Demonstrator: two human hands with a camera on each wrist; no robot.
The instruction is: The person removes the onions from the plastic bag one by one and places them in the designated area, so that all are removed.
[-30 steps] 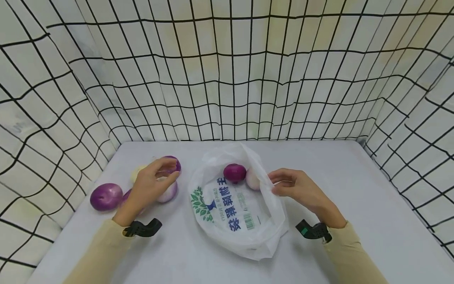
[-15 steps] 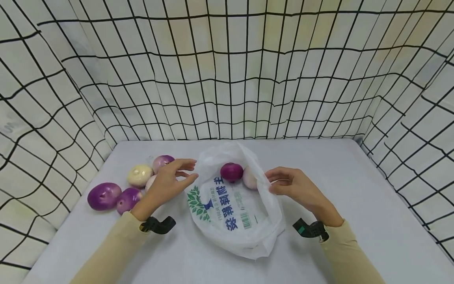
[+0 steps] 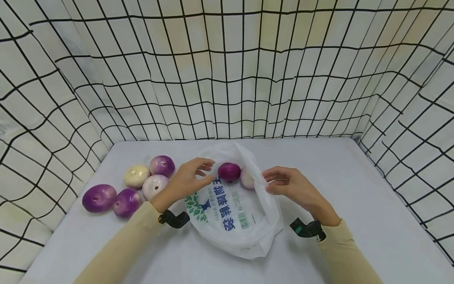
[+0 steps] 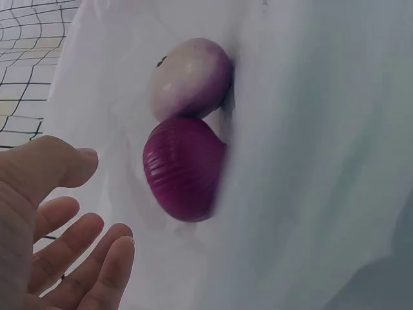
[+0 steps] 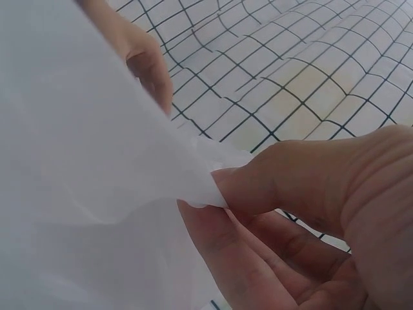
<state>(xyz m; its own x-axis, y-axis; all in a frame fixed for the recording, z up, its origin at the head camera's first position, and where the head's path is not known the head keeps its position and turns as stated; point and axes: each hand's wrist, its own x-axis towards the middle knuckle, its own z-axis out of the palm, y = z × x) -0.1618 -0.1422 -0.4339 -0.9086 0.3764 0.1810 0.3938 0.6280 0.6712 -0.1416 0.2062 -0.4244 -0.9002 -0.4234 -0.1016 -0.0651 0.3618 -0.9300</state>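
Observation:
A white plastic bag [image 3: 237,243] with blue lettering and a green tree print lies on the table, its mouth open. Inside it sit a dark purple onion [image 3: 229,172] and a paler onion [image 3: 247,178]. The left wrist view shows the ribbed purple onion [image 4: 184,169] against the pale one [image 4: 191,79]. My left hand [image 3: 189,179] hovers over the bag's left rim with fingers apart, holding nothing. Between thumb and fingers, my right hand [image 3: 296,187] pinches the bag's right edge, as the right wrist view confirms close up.
Left of the bag, several onions lie on the white table [image 3: 330,165]: a purple one [image 3: 99,198] outermost, another [image 3: 127,203] beside it, a peeled yellowish one [image 3: 136,176], a whitish one [image 3: 155,186] and a purple-white one [image 3: 162,165]. Black netting [image 3: 227,83] surrounds the table's back and sides.
My left hand has moved right, from above the loose onions to the bag's left rim, uncovering those onions. My right hand keeps its pinch on the bag's edge.

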